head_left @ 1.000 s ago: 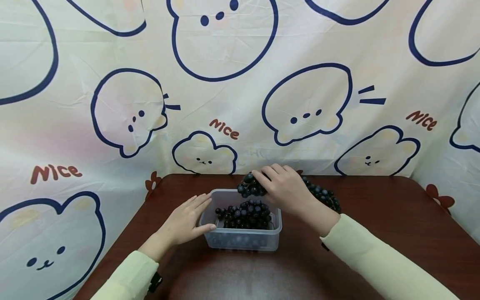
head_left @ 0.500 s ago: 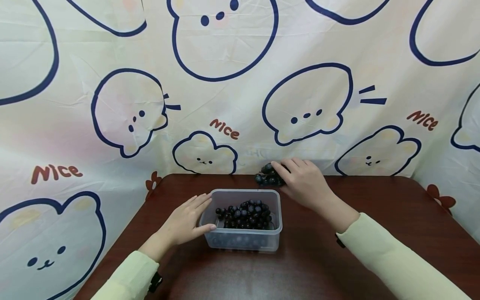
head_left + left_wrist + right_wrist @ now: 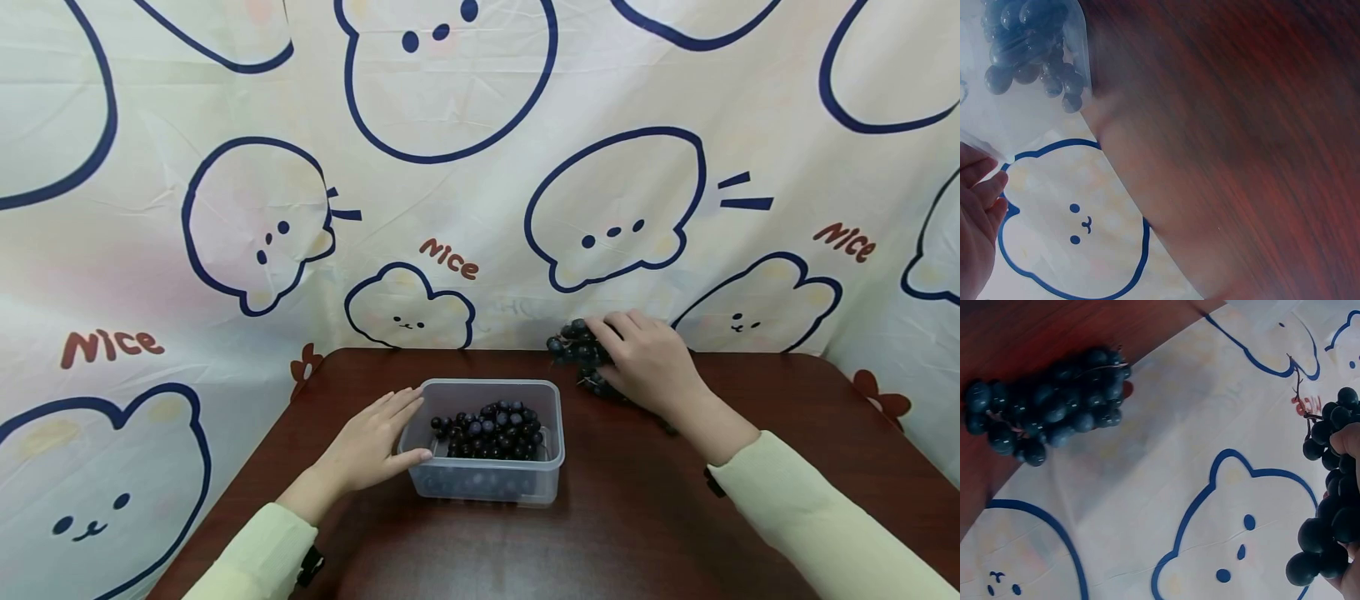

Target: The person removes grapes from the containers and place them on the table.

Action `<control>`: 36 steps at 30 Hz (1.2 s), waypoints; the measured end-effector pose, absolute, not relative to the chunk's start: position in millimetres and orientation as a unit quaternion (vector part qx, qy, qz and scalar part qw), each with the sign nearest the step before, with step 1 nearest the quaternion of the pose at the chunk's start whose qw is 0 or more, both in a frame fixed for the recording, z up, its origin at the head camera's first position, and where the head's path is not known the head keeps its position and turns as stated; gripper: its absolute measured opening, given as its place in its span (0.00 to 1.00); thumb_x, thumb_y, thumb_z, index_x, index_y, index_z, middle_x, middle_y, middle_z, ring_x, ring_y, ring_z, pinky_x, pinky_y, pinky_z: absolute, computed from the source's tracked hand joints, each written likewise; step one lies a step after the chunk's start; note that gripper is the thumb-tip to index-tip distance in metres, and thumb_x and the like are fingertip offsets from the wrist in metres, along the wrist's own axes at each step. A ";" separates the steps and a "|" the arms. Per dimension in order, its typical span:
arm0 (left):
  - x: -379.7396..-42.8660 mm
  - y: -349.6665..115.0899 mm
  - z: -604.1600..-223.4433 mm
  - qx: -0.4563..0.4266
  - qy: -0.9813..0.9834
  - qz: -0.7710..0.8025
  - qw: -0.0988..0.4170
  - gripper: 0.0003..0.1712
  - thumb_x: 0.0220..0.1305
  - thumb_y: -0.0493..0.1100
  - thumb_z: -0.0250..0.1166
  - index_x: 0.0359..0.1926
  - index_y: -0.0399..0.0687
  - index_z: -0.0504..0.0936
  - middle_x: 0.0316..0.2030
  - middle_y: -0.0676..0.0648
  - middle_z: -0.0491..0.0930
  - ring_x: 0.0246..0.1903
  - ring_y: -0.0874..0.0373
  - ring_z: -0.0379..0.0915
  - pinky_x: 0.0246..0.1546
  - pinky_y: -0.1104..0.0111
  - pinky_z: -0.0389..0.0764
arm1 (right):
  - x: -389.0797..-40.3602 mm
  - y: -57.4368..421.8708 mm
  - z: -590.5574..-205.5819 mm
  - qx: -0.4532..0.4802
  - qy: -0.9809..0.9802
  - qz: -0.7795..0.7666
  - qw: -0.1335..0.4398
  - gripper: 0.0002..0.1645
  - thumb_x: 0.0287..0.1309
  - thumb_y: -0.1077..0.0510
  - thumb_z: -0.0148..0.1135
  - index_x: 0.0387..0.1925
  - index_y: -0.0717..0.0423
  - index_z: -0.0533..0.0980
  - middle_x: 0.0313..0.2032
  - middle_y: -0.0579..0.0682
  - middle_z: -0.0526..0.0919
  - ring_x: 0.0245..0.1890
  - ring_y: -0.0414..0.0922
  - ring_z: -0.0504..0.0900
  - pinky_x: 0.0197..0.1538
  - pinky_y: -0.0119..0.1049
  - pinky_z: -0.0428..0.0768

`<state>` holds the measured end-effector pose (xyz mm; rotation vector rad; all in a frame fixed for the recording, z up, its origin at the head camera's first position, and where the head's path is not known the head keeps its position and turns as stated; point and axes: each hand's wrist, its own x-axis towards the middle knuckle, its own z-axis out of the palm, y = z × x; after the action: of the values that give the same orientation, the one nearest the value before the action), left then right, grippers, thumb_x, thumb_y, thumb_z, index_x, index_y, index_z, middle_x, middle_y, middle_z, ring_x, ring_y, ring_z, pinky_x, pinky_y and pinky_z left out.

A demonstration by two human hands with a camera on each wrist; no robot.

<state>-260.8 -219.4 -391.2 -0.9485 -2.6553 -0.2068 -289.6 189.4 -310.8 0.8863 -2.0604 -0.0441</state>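
Observation:
Near the table's back edge, my right hand (image 3: 648, 362) grips a bunch of dark grapes (image 3: 576, 343), raised above the table. Below it, partly hidden by the hand, another dark grape bunch (image 3: 596, 383) lies on the tabletop; the right wrist view shows this lying bunch (image 3: 1054, 403) whole, apart from the held one (image 3: 1329, 531). A clear plastic box (image 3: 487, 481) stands to the left with grapes (image 3: 491, 432) inside. My left hand (image 3: 371, 442) touches the box's left rim, fingers extended and thumb along the front left corner.
The dark brown table (image 3: 480, 550) ends at the back against a pale curtain (image 3: 480, 208) with blue cartoon outlines. The same curtain also hangs along both sides.
My right hand has moved right, carrying the grape bunch away from above the box's back right corner to over the lying bunch. The left hand and box stay put.

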 end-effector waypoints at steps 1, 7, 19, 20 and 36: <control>-261.2 -219.5 -391.6 -0.332 -0.927 -0.073 0.157 0.46 0.62 0.68 0.58 0.66 0.36 0.70 0.69 0.41 0.64 0.68 0.46 0.57 0.67 0.52 0.58 | -289.6 191.7 -312.1 0.355 -0.828 -0.017 0.434 0.39 0.33 0.57 0.81 0.52 0.65 0.78 0.40 0.60 0.81 0.36 0.57 0.80 0.32 0.50 0.82; -261.8 -219.3 -391.9 -0.330 -0.929 -0.076 0.150 0.45 0.61 0.66 0.60 0.66 0.36 0.70 0.69 0.41 0.63 0.68 0.46 0.57 0.67 0.52 0.58 | -289.8 204.8 -317.9 0.336 -0.838 -0.003 0.430 0.41 0.32 0.57 0.83 0.52 0.66 0.77 0.40 0.61 0.81 0.39 0.58 0.81 0.37 0.51 0.82; -261.1 -218.7 -391.7 -0.334 -0.926 -0.078 0.162 0.45 0.61 0.67 0.60 0.66 0.36 0.71 0.68 0.41 0.64 0.68 0.45 0.58 0.66 0.50 0.60 | -287.2 234.0 -323.0 0.302 -0.852 -0.013 0.428 0.42 0.32 0.56 0.83 0.53 0.66 0.77 0.41 0.62 0.81 0.37 0.58 0.81 0.32 0.50 0.82; -261.0 -218.8 -391.5 -0.333 -0.926 -0.077 0.160 0.45 0.61 0.67 0.60 0.66 0.36 0.70 0.68 0.41 0.64 0.68 0.45 0.58 0.66 0.50 0.60 | -287.3 236.6 -323.4 0.301 -0.851 -0.013 0.429 0.41 0.33 0.56 0.82 0.53 0.66 0.77 0.41 0.62 0.81 0.37 0.58 0.81 0.32 0.50 0.82; -260.3 -219.8 -391.5 -0.332 -0.926 -0.077 0.161 0.45 0.62 0.68 0.59 0.66 0.37 0.70 0.69 0.42 0.64 0.68 0.46 0.58 0.67 0.51 0.59 | -285.3 291.0 -340.5 0.254 -0.865 -0.020 0.432 0.43 0.30 0.61 0.82 0.54 0.68 0.75 0.46 0.65 0.79 0.42 0.61 0.79 0.33 0.55 0.80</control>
<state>-260.3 -219.8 -391.5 -0.9478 -2.6454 -0.2213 -285.3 291.0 -340.5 0.6334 -2.1568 -0.0498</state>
